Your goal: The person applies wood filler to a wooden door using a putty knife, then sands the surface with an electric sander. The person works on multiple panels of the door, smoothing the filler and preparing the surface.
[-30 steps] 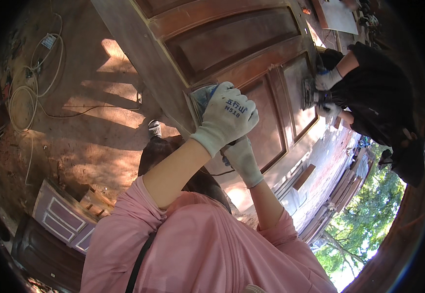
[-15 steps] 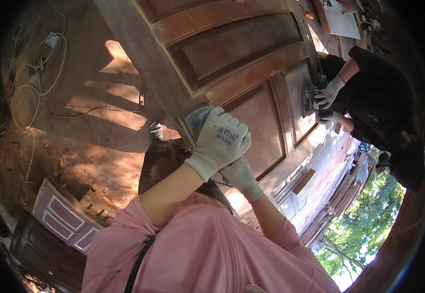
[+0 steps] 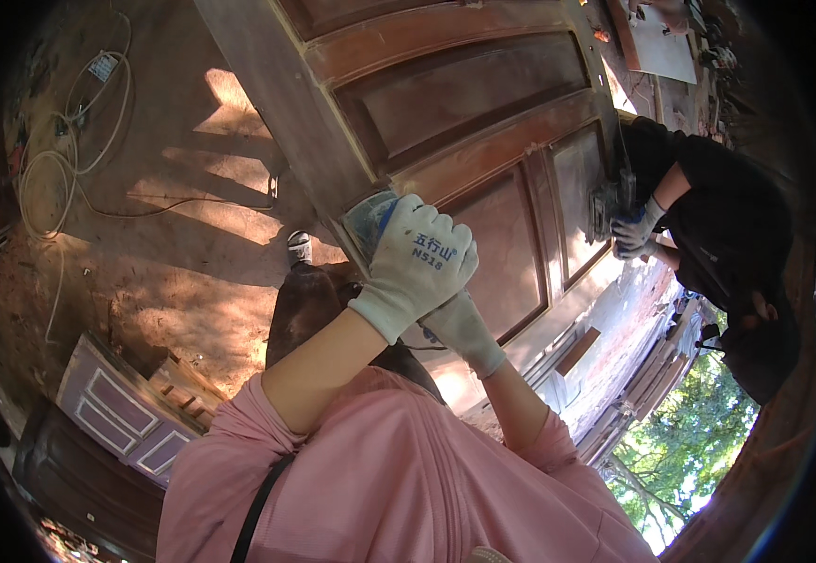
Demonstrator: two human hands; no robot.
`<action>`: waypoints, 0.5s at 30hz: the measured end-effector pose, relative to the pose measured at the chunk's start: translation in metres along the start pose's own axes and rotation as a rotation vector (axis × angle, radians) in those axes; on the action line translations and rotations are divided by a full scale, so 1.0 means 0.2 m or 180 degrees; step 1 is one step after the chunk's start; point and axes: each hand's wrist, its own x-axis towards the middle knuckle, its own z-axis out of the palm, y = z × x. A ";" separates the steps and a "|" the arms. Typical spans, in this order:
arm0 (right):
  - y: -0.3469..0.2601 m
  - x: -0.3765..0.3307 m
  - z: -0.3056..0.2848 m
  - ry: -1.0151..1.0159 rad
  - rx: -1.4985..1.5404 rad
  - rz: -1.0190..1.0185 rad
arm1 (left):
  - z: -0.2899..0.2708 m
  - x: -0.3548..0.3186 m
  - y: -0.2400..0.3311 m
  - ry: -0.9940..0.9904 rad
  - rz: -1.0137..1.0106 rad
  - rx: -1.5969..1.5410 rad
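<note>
A large brown panelled wooden door (image 3: 464,94) lies in front of me, its surface dusty and scuffed. On its near left corner rests a power sander (image 3: 367,223), mostly hidden by my gloves. My left hand (image 3: 419,263), in a white work glove, is wrapped over the sander's top. Just behind and below it, my right hand (image 3: 464,330), gloved too, is closed on the sander's rear; its fingertips are hidden. A dark cord shows beside the right glove.
Across the door at right, a person in dark clothes (image 3: 736,216) works with another sander (image 3: 603,211). Pale cable (image 3: 47,202) lies coiled on the earthy floor at left. A small panelled door piece (image 3: 117,408) and a dark door panel (image 3: 80,474) are at lower left.
My hands and the sander have shifted slightly left along the door's corner. The other person's gloved hands have moved, and their sander now stands more visible.
</note>
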 end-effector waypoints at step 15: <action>0.09 -0.18 0.08 0.0092 -0.0084 0.0298 | 0.08 -0.13 0.11 -0.0299 0.0112 -0.0232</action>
